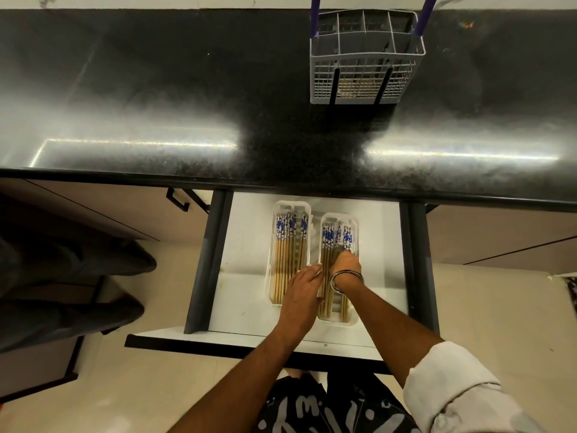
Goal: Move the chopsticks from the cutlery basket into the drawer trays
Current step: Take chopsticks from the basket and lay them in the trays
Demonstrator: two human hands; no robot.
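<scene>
Under the counter, the open drawer [246,276] holds two white trays side by side. The left tray [290,204] contains several wooden chopsticks [285,254] with blue-and-white patterned tops. Similar chopsticks [328,242] lie in the right tray [355,320]. My left hand [304,290] lies flat with straight fingers over the gap between the trays, touching the left tray's near end. My right hand [345,264], a metal bangle on its wrist, is curled over the right tray's chopsticks, fingertips down on them. The grey cutlery basket [367,57] stands on the counter at the back, something pale showing through its mesh.
The black stone counter [187,120] runs across the view with bright glare patches. Dark drawer rails [209,260] flank the drawer. A cupboard door with a black handle [178,200] is at left. Pale floor lies below.
</scene>
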